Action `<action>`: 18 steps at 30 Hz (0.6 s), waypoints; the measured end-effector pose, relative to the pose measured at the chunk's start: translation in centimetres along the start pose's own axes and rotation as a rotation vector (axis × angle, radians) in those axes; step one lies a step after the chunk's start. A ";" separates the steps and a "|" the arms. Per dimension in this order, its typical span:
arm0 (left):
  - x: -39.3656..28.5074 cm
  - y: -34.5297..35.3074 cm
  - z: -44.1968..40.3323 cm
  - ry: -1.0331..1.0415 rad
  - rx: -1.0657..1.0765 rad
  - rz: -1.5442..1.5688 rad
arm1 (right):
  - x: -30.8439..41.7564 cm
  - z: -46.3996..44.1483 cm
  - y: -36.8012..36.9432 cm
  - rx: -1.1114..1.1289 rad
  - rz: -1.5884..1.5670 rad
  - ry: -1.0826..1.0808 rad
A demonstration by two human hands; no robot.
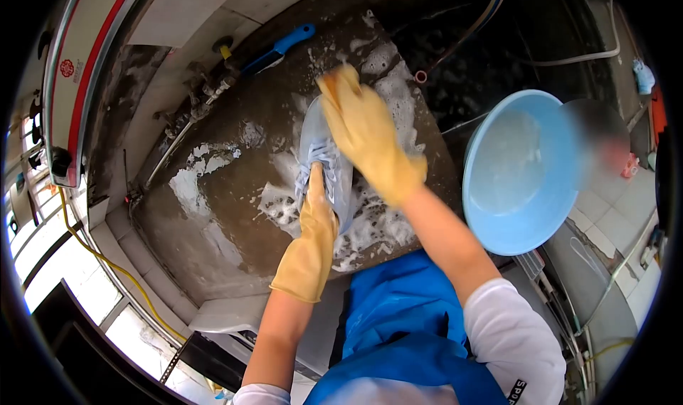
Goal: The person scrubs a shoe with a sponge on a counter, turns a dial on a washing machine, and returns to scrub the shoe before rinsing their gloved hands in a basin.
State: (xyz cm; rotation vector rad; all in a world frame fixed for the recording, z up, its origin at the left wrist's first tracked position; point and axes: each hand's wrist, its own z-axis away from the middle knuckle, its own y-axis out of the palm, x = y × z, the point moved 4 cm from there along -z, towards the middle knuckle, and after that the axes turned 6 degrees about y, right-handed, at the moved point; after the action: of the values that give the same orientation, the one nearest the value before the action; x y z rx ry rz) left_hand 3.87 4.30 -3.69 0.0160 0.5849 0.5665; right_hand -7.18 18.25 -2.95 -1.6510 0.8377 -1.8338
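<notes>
Resting amid suds (283,209), the shoe (326,151) lies under the left hand's (319,218) fingers (316,183).

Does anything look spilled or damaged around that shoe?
Suds lie loose on the brown slab on both sides of the shoe, outside the blue basin, so they look spilled. The pale patch farther left is odd: wear, glare or foam, I can't tell.

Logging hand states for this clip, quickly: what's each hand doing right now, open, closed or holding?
Left hand: gloved, on the shoe by its laces; grip cannot be told.
Right hand: gloved, blurred at the shoe's far end; open or closed cannot be told.
</notes>
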 end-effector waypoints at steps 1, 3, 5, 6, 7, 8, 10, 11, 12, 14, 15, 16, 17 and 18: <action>0.3 0.0 -0.7 -0.013 0.032 0.038 | 0.2 2.1 -0.6 -0.011 -0.029 -0.043; 1.4 -1.2 -2.0 -0.023 0.062 0.063 | 0.3 5.5 -1.1 0.072 -0.077 0.055; 1.2 -1.1 -1.6 0.014 0.084 0.051 | 0.0 1.9 -0.4 0.010 0.015 0.004; 1.3 -1.6 -1.7 -0.025 0.001 -0.017 | 0.1 -0.1 0.0 -0.010 -0.001 -0.002; 1.2 -1.1 -1.6 -0.031 0.012 0.008 | 0.3 -2.1 0.3 -0.031 -0.017 -0.008; 1.0 -0.5 -1.5 -0.037 0.026 0.030 | 0.7 -4.2 0.3 -0.052 -0.034 -0.014; 1.0 -0.2 -1.3 -0.049 0.078 0.112 | 1.2 -0.4 -0.4 -0.036 0.035 -0.155; 1.0 0.2 -1.5 -0.055 0.136 0.194 | 1.3 1.4 -0.3 -0.029 0.164 -0.241; 1.3 -0.2 -1.9 -0.051 0.136 0.201 | 1.4 3.3 -0.3 -0.031 0.285 -0.330; 0.4 0.7 -1.7 -0.026 0.170 0.215 | 1.7 2.3 -0.9 0.131 0.082 -0.057; -0.3 1.2 0.0 -0.097 0.037 0.119 | 1.2 -0.8 0.6 0.039 0.146 -0.104; -0.1 1.1 -0.1 -0.102 0.039 0.124 | 1.2 -2.9 0.7 0.094 0.115 -0.005; 0.0 1.2 -0.7 -0.079 0.029 0.146 | 1.3 -5.1 0.7 0.145 0.089 0.096; 0.3 0.9 -1.1 -0.069 0.019 0.159 | 1.1 -3.1 0.4 0.139 0.089 0.101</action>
State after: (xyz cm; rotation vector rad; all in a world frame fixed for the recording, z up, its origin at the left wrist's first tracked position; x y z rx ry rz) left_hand 3.07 5.06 -4.62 0.1002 0.5243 0.7122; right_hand -10.43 17.49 -2.70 -1.4240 0.7928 -1.8818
